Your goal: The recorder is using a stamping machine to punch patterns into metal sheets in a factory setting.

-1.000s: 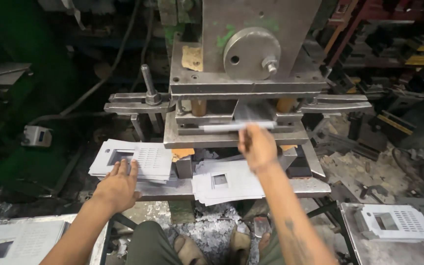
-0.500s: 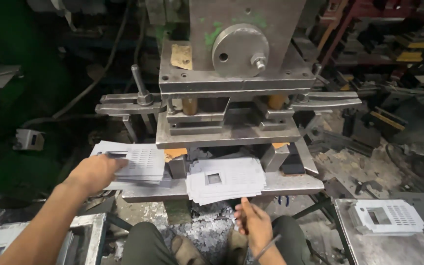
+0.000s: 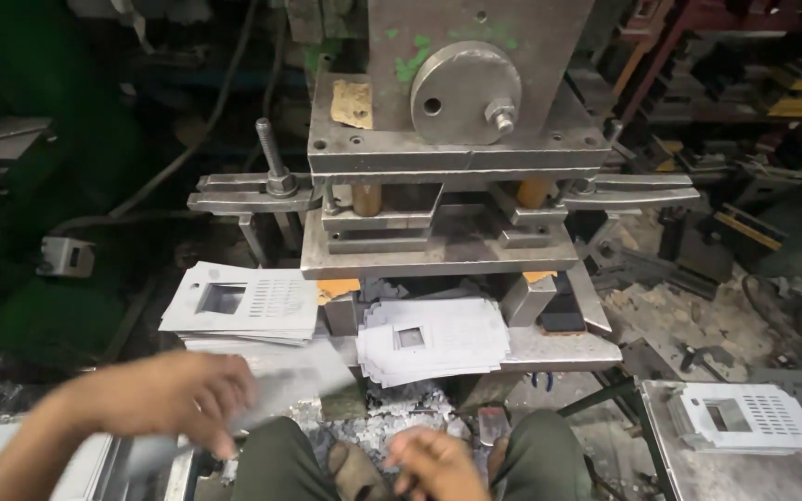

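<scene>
My left hand (image 3: 164, 399) is blurred with motion at the lower left and grips a thin grey perforated metal sheet (image 3: 294, 385) by its edge. That sheet hovers just below a stack of the same sheets (image 3: 243, 301) to the left of the press. My right hand (image 3: 438, 464) is low between my knees with its fingers curled; I cannot make out anything in it. A second stack of punched sheets (image 3: 433, 339) lies in front of the press. The die plate (image 3: 438, 250) of the heavy steel press (image 3: 457, 139) has no sheet on it.
One punched sheet (image 3: 744, 413) lies on a metal table (image 3: 744, 473) at the lower right. Metal scrap (image 3: 373, 427) is piled under the press front. A vertical bolt (image 3: 271, 162) and side clamps stick out of the press. Cluttered parts fill the right background.
My right hand drew back from the die to my lap. My left hand lifted a sheet off the left stack and is pulling it toward me.
</scene>
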